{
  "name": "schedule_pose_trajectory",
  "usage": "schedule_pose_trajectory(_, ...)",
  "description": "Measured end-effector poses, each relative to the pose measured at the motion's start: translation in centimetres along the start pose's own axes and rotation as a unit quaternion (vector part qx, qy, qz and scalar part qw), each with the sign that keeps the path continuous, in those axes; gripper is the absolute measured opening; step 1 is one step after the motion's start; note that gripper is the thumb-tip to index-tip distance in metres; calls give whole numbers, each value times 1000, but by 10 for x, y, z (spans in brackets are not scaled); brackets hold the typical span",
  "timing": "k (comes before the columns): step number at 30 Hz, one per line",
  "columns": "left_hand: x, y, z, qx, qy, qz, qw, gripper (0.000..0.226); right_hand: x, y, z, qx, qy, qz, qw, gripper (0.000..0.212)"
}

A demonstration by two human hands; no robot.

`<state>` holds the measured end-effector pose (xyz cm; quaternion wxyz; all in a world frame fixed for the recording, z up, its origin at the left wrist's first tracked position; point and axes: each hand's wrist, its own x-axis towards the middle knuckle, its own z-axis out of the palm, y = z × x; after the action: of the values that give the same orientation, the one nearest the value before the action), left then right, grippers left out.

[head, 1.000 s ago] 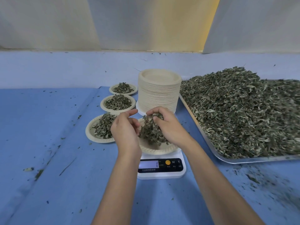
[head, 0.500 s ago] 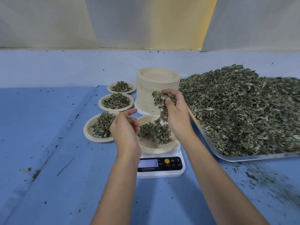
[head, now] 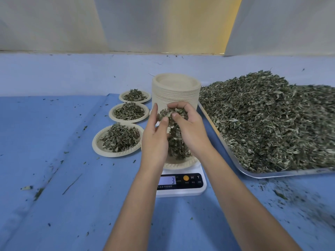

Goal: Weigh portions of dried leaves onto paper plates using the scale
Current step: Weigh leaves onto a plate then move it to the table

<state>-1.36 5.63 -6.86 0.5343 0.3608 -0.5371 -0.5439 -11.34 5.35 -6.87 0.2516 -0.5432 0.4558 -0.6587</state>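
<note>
A white digital scale (head: 181,185) sits at the centre of the blue table, its display showing a 3. On it rests a paper plate (head: 181,164) with dried leaves (head: 176,147) piled in it. My right hand (head: 190,129) holds a clump of dried leaves above the plate, fingers curled round it. My left hand (head: 155,136) is beside it, fingers straight, touching the clump from the left. A large metal tray (head: 272,173) heaped with dried leaves (head: 272,120) lies to the right.
A tall stack of paper plates (head: 175,89) stands behind the scale. Three filled plates (head: 118,140) line up to the left, going back. Leaf crumbs are scattered on the blue table cover (head: 54,178). A pale wall rises at the back.
My right hand lifted a clump of leaves off the plate, up toward the plate stack. My left hand has since opened, risen and met that clump above the plate.
</note>
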Motion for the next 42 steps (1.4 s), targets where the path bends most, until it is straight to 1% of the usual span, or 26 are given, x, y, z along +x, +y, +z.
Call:
schedule_pose_trajectory(2, 1, -1, 2, 4, -9, 0, 1000, 47, -1, 0, 3, -11, -23, -4, 1000, 30)
schedule_pose_trajectory(4, 0, 0, 3, -15, -3, -5, 1000, 46, -2, 2, 5, -23, -38, -2, 999, 32)
schedule_pose_trajectory(9, 2, -4, -3, -54, 75, -21, 995, 40, -3, 5, 4, -42, -78, 2, 996, 30)
schedule_pose_trajectory(12, 5, -3, -8, -127, 104, -44, 985, 34, -2, 7, 0, -56, -62, 7, 996, 28)
schedule_pose_trajectory(14, 5, -1, -11, -127, 116, -37, 984, 33, 0, 10, -5, -87, -34, 14, 996, 26)
schedule_pose_trajectory(17, 6, -1, -13, -74, 101, -19, 992, 31, 1, 13, -11, -133, -32, 39, 990, 27)
schedule_pose_trajectory(19, 6, -4, -13, 32, 60, -2, 998, 32, 2, 15, -13, -169, -53, 63, 982, 31)
schedule_pose_trajectory(21, 5, -7, -13, 161, 8, 10, 987, 36, 3, 17, -15, -173, -73, 95, 978, 34)
schedule_pose_trajectory(22, 5, -8, -13, 195, -9, 9, 981, 39, 3, 18, -17, -161, -77, 109, 978, 35)
schedule_pose_trajectory(23, 4, -8, -13, 200, -22, 4, 979, 40, 3, 18, -18, -149, -75, 117, 979, 35)
schedule_pose_trajectory(25, 3, -6, -12, 177, -29, -10, 984, 37, 4, 18, -21, -125, -58, 114, 984, 33)
schedule_pose_trajectory(28, 1, -2, -11, 146, -11, -17, 989, 25, 5, 16, -24, -87, -9, 97, 991, 27)
schedule_pose_trajectory(30, 0, 0, -10, 137, -2, -12, 990, 23, 7, 13, -31, -75, 27, 90, 993, 25)
schedule_pose_trajectory(32, -1, 0, -10, 142, 1, -8, 990, 25, 9, 10, -43, -86, 64, 93, 990, 24)
schedule_pose_trajectory(33, -2, 0, -10, 139, 2, -7, 990, 25, 10, 9, -52, -118, 88, 98, 984, 24)
schedule_pose_trajectory(34, -2, -1, -10, 133, 3, -6, 991, 26, 11, 10, -62, -174, 115, 105, 972, 28)
schedule_pose_trajectory(35, -2, -1, -9, 127, 6, -4, 992, 27, 11, 11, -74, -250, 138, 115, 951, 33)
schedule_pose_trajectory(36, -3, -1, -9, 120, 9, 1, 993, 28, 10, 13, -87, -331, 149, 128, 923, 37)
schedule_pose_trajectory(37, -4, -1, -8, 115, 14, 7, 993, 28, 10, 17, -99, -402, 142, 150, 892, 39)
schedule_pose_trajectory(38, -4, -1, -8, 109, 18, 14, 994, 28, 9, 22, -110, -458, 123, 183, 861, 39)
schedule_pose_trajectory(40, -4, 0, -6, 91, 25, 23, 995, 29, 5, 33, -129, -536, 57, 278, 795, 36)
schedule_pose_trajectory(41, -4, 1, -5, 82, 25, 24, 996, 30, 2, 37, -135, -556, 18, 325, 765, 36)
schedule_pose_trajectory(42, -4, 1, -3, 75, 25, 24, 997, 30, 1, 38, -140, -564, -14, 360, 743, 35)
